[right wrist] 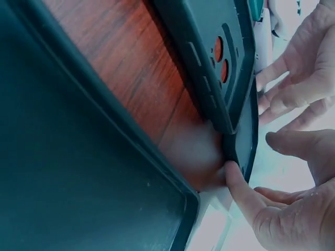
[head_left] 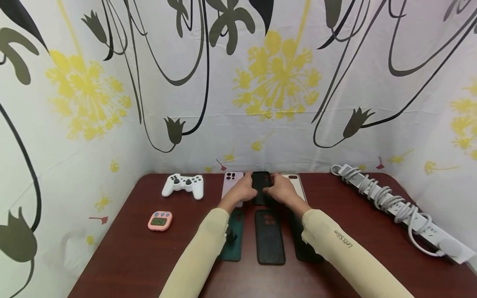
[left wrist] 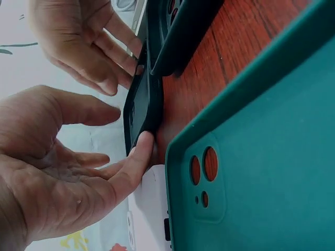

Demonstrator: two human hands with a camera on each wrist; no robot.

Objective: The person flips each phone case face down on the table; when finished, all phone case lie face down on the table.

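A black phone case (head_left: 261, 187) is being steadied at the back middle of the table (head_left: 123, 256), between a pink case (head_left: 230, 182) and a white case (head_left: 296, 184). It is being touched at its edges by the straight, spread fingers of the left hand (head_left: 244, 191) and right hand (head_left: 282, 191), neither being curled round it. With so light a contact, the case is judged liable to slide or tip against its neighbours if one side is pushed harder.

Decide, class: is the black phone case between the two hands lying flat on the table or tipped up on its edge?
Tipped up. The black phone case stands on edge, its face off the table, with left hand and right hand fingertips at its sides.
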